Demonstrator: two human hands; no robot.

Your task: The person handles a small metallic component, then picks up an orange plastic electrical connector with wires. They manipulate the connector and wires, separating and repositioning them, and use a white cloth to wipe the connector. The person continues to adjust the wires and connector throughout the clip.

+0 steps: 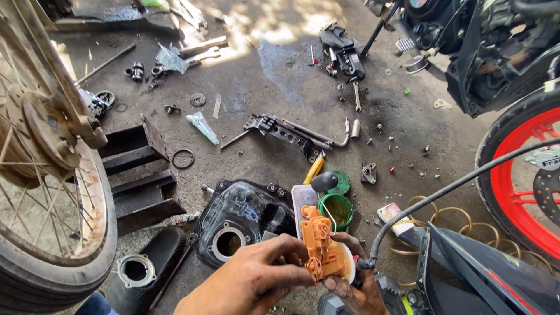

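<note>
Left hand: the left hand (254, 283) comes in from 7 o'clock, fingers curled narrow around the near side of the orange plastic assembly (322, 248), thumb and fingertips pressing on it.
Right hand: the right hand (356, 286) sits under and behind the same part at 5 o'clock, fingers closed on its lower white end; both hands are greasy.
Held part: the orange plastic assembly stands upright at bottom centre, lifted off the ground between the two hands, with thin wires looped at its base.
Handling: it looks light and rigid but brittle, with thin clips and wires that could snap; the oily fingers may make it slippery. The safest hold seems to be the solid orange body and white base, not the wires.
At 12 o'clock: a green round cup (336, 209) and a yellow-handled tool (314, 170) lie just beyond it.
At 10 o'clock: a black tank shell (242, 219) with a round opening rests on the concrete.
At 9 o'clock: a spoked wheel (44, 175) fills the left edge.
At 3 o'clock: a black hose (443, 189) arcs toward a red-rimmed wheel (513, 175).
Far ground: wrenches (201, 52), bolts and a black bracket (286, 133) lie scattered.
</note>
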